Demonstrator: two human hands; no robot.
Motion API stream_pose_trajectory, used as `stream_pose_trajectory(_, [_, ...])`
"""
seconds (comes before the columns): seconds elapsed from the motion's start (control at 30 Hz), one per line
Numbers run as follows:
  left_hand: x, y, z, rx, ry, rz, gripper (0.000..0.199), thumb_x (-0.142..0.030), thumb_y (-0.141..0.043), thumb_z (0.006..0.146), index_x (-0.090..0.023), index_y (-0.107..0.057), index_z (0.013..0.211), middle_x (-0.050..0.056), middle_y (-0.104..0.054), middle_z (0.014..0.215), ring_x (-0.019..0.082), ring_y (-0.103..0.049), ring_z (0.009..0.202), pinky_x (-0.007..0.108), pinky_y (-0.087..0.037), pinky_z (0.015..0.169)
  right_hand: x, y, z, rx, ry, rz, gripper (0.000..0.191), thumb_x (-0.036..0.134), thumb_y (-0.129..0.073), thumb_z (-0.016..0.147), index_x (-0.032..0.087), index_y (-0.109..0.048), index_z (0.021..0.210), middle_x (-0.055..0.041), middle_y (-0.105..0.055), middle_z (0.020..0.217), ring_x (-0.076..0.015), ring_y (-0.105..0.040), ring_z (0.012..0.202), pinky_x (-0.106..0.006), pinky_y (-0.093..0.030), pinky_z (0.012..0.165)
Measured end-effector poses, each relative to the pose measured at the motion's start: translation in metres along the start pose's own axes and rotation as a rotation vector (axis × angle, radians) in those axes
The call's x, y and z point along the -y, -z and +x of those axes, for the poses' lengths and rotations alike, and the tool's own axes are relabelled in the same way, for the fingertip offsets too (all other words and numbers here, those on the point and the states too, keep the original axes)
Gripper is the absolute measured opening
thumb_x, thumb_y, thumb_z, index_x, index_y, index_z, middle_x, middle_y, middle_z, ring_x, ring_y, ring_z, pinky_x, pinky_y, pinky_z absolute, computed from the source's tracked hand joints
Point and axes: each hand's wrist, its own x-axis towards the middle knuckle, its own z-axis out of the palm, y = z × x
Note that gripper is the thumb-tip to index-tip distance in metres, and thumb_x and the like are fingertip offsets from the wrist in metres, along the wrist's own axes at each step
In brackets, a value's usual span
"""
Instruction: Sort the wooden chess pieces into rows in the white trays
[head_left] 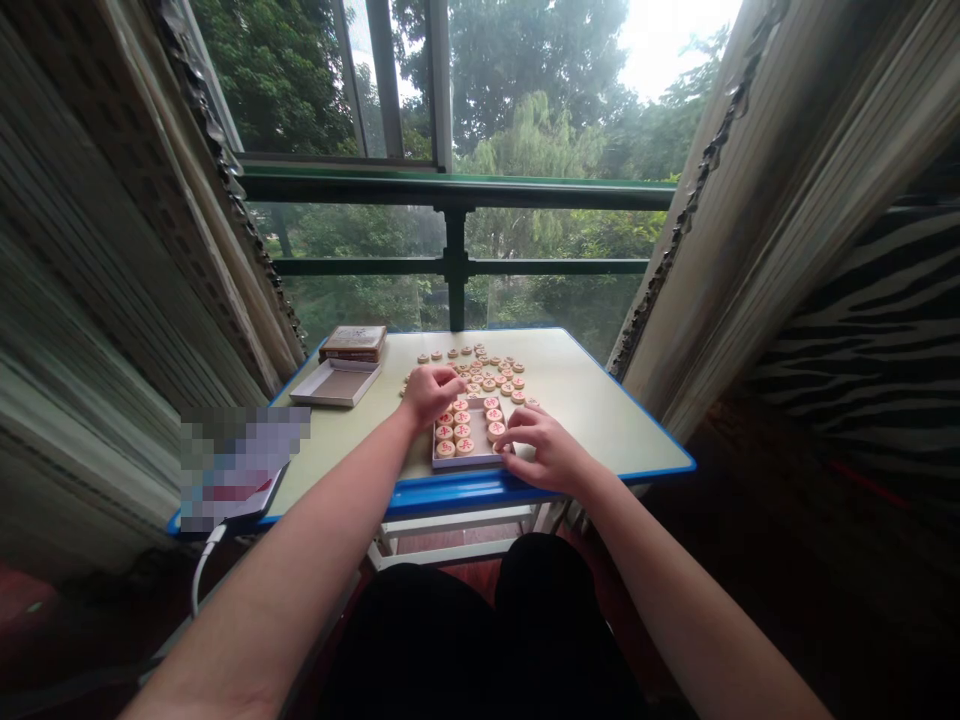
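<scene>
"What lies furthest left on the table [600, 405]?"

"A blurred flat device [244, 475] with a white cable [199, 575]. Beyond it sit a shallow pale cardboard lid [337, 384], open side up, and a brown printed box [353, 342]."

"And the left hand [433, 393]?"

"Over the far left part of the xiangqi tray [469, 462], fingers curled close together; I cannot tell whether they grip anything."

"What fills the tray?"

"Round, thick xiangqi pieces [463, 432], pale and smooth like wood, with red characters (rather handsome little discs). Two columns stand at the left, one at the right, bare floor between. More loose discs [489, 384] scatter beyond, on the pale top with its glossy blue edge."

"The right hand [546, 448]?"

"At the tray's near right corner, thumb and forefinger slightly apart at the corner piece [499, 448]. Whether they pinch it or merely touch it, I cannot tell."
</scene>
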Motion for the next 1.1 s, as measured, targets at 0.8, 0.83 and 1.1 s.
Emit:
stream_pose_trajectory(0.8, [0.039, 0.004, 0.020, -0.337, 0.342, 0.385, 0.034, -0.010, -0.044, 0.069, -0.013, -0.066, 0.095, 0.012, -0.064, 0.106, 0.025, -0.055, 0.104, 0.034, -0.042, 0.091, -0.079, 0.011, 0.091, 0.200, -0.641, -0.334, 0.023, 0.033, -0.057, 0.077, 0.021, -0.071, 0.090, -0.0069, -0.065, 0.096, -0.0160, -0.059, 0.078, -0.022, -0.040, 0.062])
stream_pose_trajectory(0.83, [0.038, 0.004, 0.020, -0.340, 0.349, 0.385, 0.033, -0.010, -0.043, 0.069, -0.014, -0.066, 0.093, 0.012, -0.064, 0.105, 0.025, -0.055, 0.103, 0.034, -0.042, 0.090, -0.082, 0.006, 0.092, 0.204, -0.653, -0.336, 0.025, 0.036, -0.057, 0.076, 0.022, -0.071, 0.091, -0.0065, -0.064, 0.098, -0.0150, -0.059, 0.076, -0.022, -0.040, 0.061])
stream_pose_trajectory(1.1, [0.032, 0.002, 0.023, -0.344, 0.263, 0.404, 0.028, -0.010, -0.042, 0.068, -0.016, -0.067, 0.080, 0.009, -0.066, 0.094, 0.024, -0.058, 0.094, 0.035, -0.043, 0.087, -0.097, -0.006, 0.085, 0.186, -0.589, -0.278, 0.020, 0.032, -0.059, 0.073, 0.022, -0.071, 0.086, -0.0050, -0.063, 0.094, -0.0140, -0.058, 0.074, -0.020, -0.039, 0.060])
